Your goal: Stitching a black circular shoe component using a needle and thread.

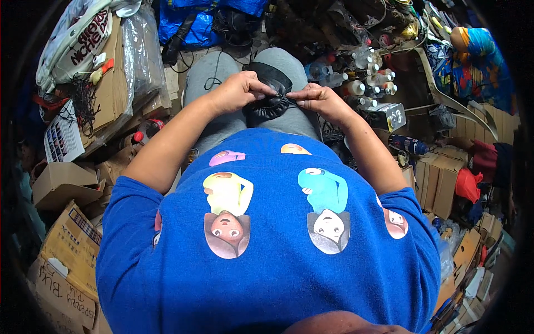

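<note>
Pinching a black leather piece (271, 92) from both sides, the person's two hands meet over the lap, where the piece rests on the grey trousers (222, 72) between the knees. The left hand (240, 89) comes in from the left with its fingers (264, 88) curled and pressed together on the gathered, wrinkled edge of the piece. The right hand (318, 100) comes in from the right, thumb and forefinger closed on the same edge, so the fingertips of the two hands nearly touch. The upper part of the piece lies smooth and flat toward the knees, while the lower part bunches into folds under the hands. A blue shirt (267, 245) with printed cartoon figures fills the lower half of the view. On the floor to the right stands a cluster of small plastic bottles (367, 72) with pale caps, just beside a small dark box (386, 116). Cardboard boxes (67, 183) lie stacked on the left, with clear plastic sheeting (139, 47) over more cardboard above them. A blue tarp (206, 16) lies beyond the knees.
</note>
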The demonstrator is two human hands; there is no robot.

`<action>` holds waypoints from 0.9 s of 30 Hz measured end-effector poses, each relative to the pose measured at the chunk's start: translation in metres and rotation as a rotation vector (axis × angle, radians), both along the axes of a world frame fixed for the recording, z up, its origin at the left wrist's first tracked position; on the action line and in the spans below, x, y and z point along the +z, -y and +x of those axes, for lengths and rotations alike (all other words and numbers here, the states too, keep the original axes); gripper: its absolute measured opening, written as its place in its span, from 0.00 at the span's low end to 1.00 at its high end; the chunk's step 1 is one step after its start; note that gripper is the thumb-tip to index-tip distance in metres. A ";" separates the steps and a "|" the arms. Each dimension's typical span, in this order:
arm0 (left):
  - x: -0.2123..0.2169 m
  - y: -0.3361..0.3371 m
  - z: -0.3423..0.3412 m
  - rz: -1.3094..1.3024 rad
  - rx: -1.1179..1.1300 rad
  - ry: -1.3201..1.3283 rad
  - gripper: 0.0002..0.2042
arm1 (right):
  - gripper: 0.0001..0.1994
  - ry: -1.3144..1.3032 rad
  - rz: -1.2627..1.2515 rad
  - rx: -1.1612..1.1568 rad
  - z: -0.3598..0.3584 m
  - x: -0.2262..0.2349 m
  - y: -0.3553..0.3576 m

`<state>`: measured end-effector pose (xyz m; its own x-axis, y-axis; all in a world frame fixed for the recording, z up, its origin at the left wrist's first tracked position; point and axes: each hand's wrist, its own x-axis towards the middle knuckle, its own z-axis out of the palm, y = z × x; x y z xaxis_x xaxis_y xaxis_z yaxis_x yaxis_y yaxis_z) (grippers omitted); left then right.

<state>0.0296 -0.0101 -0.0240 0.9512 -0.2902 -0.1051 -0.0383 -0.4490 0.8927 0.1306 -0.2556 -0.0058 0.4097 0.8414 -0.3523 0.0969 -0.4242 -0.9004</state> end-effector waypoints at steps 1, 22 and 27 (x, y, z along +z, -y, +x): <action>0.000 0.000 0.000 0.010 0.005 -0.002 0.14 | 0.14 0.011 -0.012 -0.006 0.000 0.002 -0.001; -0.003 0.022 -0.001 -0.392 0.247 -0.215 0.08 | 0.15 -0.143 0.099 -0.215 -0.016 -0.009 -0.007; -0.003 0.032 -0.001 -0.466 0.285 -0.228 0.06 | 0.12 -0.241 0.088 -0.315 -0.021 0.000 -0.014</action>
